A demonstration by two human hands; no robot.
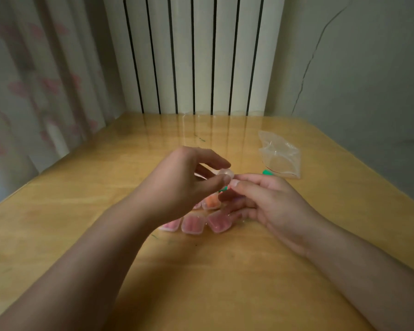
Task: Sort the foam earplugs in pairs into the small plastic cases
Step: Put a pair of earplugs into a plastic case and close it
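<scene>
We hold a small clear plastic case (pixel 225 173) up above the wooden table (pixel 81 211), and it sits right at the meeting point of our two hands. Our left hand (pixel 182 182) has its thumb and curled fingers pinched on the case from the left side, the forefinger arched over the top of it. Our right hand (pixel 268 199) comes in from the right with its fingers curled, the thumb and forefinger tips touching the case's right edge. A green earplug (pixel 224 188) peeks out just below the case, between the thumbs; we cannot tell whether the right hand's fingers are holding it or whether it lies behind them.

Beneath our hands, on the table, lies a cluster of filled cases. One case with orange earplugs (pixel 211 202) sits directly under the held case, partly hidden by the left palm. Nearer to us lie three cases with pink earplugs (pixel 192 224) side by side, the leftmost mostly covered by our left wrist and the rightmost touching the right hand's lower fingers.

Further right, well apart from the grip, a crumpled clear plastic bag (pixel 280 155) rests on the table, with another green earplug (pixel 266 172) just beside its near left corner.
</scene>
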